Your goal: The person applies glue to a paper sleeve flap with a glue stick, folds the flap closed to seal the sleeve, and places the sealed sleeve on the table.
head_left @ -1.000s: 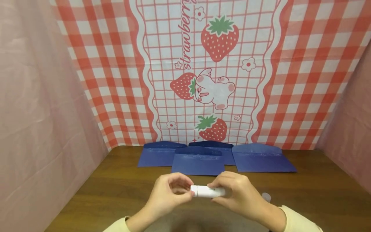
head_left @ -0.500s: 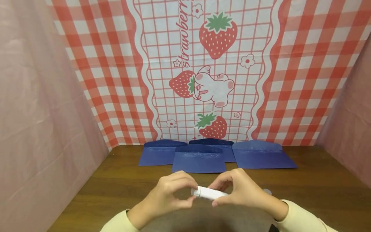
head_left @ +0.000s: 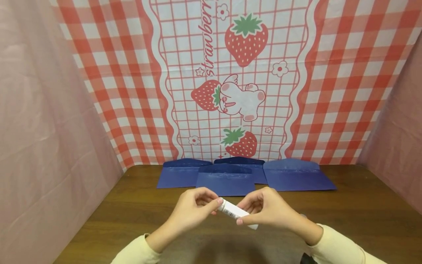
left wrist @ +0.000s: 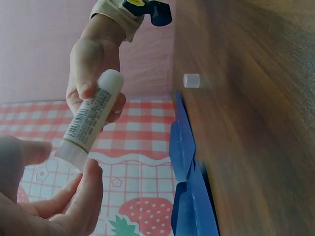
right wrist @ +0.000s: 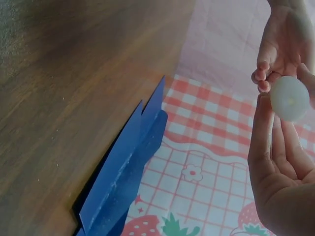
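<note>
A white glue stick (head_left: 232, 209) with a barcode label is held in the air between both hands, tilted, its right end lower. My right hand (head_left: 275, 211) grips its body between thumb and fingers. At the upper left end, my left hand (head_left: 191, 207) has thumb and fingertips around the translucent base, seen closely in the left wrist view, where the glue stick (left wrist: 91, 115) shows its printed side. The right wrist view looks onto the round pale end of the glue stick (right wrist: 290, 101). A small translucent cap (left wrist: 191, 80) stands on the table, mostly hidden behind my right wrist in the head view.
Several blue envelopes with raised flaps lie along the back of the wooden table (head_left: 132, 205), among them a front one (head_left: 225, 185) and a right one (head_left: 298, 179). A checked strawberry cloth (head_left: 230, 91) hangs behind; pink cloths (head_left: 56, 128) flank both sides.
The glue stick has gone from nearly level to tilted, its left end raised and its label turned into view. Both hands have shifted with it, the left fingers changing position at the base.
</note>
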Demonstrator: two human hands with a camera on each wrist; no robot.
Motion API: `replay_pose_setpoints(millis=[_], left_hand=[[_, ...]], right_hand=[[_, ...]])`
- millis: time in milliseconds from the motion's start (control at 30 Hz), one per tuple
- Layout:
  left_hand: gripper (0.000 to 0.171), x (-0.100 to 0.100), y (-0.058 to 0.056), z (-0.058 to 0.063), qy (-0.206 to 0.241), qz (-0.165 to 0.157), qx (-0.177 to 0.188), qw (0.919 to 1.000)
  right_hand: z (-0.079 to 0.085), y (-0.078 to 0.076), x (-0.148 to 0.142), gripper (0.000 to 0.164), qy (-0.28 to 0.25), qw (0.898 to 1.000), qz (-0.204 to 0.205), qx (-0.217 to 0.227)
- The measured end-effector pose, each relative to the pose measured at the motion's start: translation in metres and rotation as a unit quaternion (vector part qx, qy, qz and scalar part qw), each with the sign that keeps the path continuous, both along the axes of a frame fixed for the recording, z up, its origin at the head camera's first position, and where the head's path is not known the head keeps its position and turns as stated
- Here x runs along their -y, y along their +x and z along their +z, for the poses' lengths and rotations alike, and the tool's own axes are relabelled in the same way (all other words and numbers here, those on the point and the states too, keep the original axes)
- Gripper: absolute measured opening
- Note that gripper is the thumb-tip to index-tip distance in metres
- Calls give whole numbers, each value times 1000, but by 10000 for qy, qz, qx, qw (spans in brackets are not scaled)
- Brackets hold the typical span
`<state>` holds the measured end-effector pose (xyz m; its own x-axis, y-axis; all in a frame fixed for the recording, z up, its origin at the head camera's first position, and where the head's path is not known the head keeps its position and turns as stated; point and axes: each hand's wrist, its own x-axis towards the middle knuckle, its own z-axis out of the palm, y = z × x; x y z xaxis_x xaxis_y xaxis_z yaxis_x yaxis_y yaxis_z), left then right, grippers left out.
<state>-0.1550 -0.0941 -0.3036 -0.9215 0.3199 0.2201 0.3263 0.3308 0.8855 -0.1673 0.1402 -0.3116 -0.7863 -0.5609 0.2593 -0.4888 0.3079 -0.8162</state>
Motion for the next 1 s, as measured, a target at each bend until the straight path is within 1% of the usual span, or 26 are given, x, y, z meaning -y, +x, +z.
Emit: replay_pose_setpoints(millis=[133, 233, 300, 367, 433, 500, 600, 700, 800, 900, 1000], left_hand=[[23, -2, -2, 1, 113, 68, 19, 9999], [21, -2, -4, 1, 285, 43, 66, 9996], [20, -2, -5, 1, 348, 34, -20, 9994], [21, -2, -7, 2, 411, -37, -108, 9991], [22, -2, -8, 3, 451, -148, -219, 9986], [23, -2, -9, 3, 492, -323, -284, 9979], [23, -1, -9, 4, 406, -515, -382, 9971], [22, 0, -8, 5, 209, -613, -556, 9963], [21, -1, -10, 7, 26, -745, -617, 9953], [23, -2, -17, 8, 42, -1039, -332, 9940], [26, 0, -32, 6, 160, -1124, -20, 9935]], right_hand=[[-1, 0, 2, 28, 53, 9998, -97, -153], [-1, -2, 3, 31, 56, 9999, -62, -142], [0, -4, 2, 32, 47, 9999, 149, 72], [2, -7, 1, 32, 94, 9980, 488, 382], [5, -11, 0, 33, 143, 9934, 831, 780], [7, -13, -2, 34, 188, 9880, 1101, 1065], [6, -15, -1, 36, 90, 9842, 1296, 1206], [1, -13, 4, 37, -39, 9855, 1311, 1077], [-4, -10, 8, 36, -70, 9900, 1160, 799], [-6, -7, 8, 33, 21, 9946, 919, 485], [-6, -6, 5, 31, 124, 9974, 648, 281]])
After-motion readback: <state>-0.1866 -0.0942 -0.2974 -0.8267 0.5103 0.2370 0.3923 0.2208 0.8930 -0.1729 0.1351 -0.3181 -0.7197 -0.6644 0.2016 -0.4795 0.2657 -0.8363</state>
